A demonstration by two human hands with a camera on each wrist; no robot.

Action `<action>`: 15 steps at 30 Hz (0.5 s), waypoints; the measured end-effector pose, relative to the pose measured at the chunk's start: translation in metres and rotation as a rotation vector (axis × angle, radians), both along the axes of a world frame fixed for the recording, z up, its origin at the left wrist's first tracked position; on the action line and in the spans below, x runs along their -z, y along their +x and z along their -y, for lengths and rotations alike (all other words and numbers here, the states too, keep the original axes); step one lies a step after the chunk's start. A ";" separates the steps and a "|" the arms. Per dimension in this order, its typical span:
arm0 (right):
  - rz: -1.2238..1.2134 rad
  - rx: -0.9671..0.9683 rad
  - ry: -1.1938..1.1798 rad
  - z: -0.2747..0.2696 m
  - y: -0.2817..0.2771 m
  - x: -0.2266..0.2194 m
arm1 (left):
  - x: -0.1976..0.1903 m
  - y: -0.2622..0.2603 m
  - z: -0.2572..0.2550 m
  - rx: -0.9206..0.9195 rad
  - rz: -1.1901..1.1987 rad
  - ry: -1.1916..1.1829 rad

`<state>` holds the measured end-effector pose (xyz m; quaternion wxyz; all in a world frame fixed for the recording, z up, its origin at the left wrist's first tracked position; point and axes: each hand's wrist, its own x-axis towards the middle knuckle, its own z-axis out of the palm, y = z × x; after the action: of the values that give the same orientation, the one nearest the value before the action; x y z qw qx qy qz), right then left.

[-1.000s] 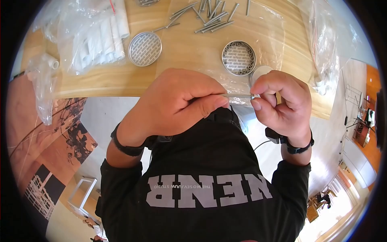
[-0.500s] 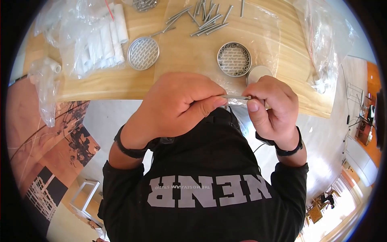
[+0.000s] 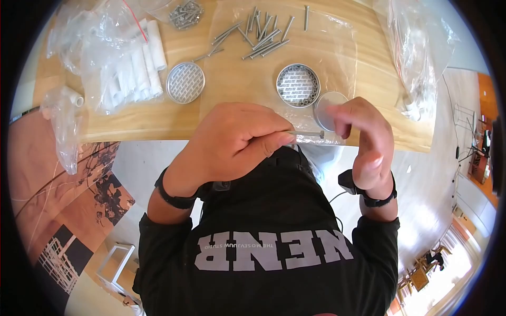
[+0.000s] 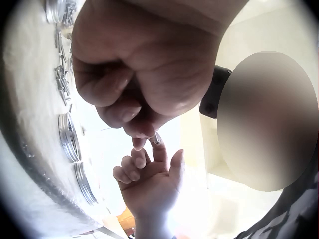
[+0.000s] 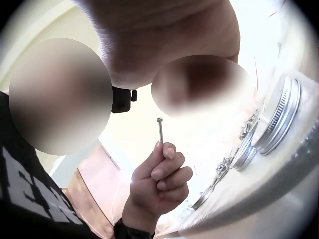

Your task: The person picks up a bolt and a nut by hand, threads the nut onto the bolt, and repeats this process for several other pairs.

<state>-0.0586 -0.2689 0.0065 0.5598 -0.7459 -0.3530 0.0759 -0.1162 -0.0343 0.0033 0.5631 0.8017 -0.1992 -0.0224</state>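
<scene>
My left hand [image 3: 232, 142] pinches a slim metal bolt [image 3: 310, 134] between thumb and forefinger, just over the table's near edge. The bolt points right, its wider end facing the right hand; in the right wrist view the bolt [image 5: 160, 132] stands out from the fingertips. My right hand [image 3: 373, 139] is off the bolt, thumb and fingers spread apart, slightly blurred. Beyond the hands lies a round tin [image 3: 298, 87] with small nuts along its inner rim. A second round metal piece [image 3: 328, 113] sits beside it, partly behind the right fingers.
Several loose bolts [image 3: 266, 45] lie at the back on a clear plastic sheet. A printed round lid [image 3: 185, 82] is left of centre. White tubes [image 3: 154, 45] in plastic bags fill the left; another plastic bag [image 3: 421, 58] lies right. Small metal hardware [image 3: 186, 14] is heaped at the back.
The right hand has let go of the bolt's end and opened, thumb dropping away. The left hand keeps its pinch on the bolt. The tabletop has shifted down in the head view.
</scene>
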 end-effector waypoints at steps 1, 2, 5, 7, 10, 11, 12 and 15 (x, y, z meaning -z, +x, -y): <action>0.067 -0.032 0.045 0.001 0.000 0.003 | 0.000 0.000 0.000 0.000 -0.010 0.008; 0.044 -0.082 0.019 0.001 -0.001 0.002 | 0.000 0.001 0.000 0.001 -0.020 0.016; -0.022 -0.293 -0.157 0.018 0.007 0.008 | 0.001 0.001 0.002 0.017 -0.021 -0.027; -0.097 -0.157 -0.169 0.018 0.001 -0.002 | 0.001 0.002 0.001 0.019 -0.018 -0.022; -0.170 0.039 -0.096 0.014 -0.005 -0.008 | 0.000 0.001 -0.001 0.019 -0.039 -0.010; -0.166 0.104 -0.011 0.011 -0.007 -0.009 | 0.000 0.001 0.000 0.021 -0.060 -0.003; -0.138 0.082 0.006 0.009 -0.008 -0.008 | 0.000 0.001 0.001 0.025 -0.060 -0.005; -0.038 -0.253 -0.108 0.018 0.005 0.004 | 0.000 0.001 0.003 0.017 -0.050 -0.018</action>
<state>-0.0534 -0.2865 0.0026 0.5116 -0.7227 -0.4289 0.1789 -0.1148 -0.0375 0.0028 0.5751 0.7939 -0.1921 -0.0454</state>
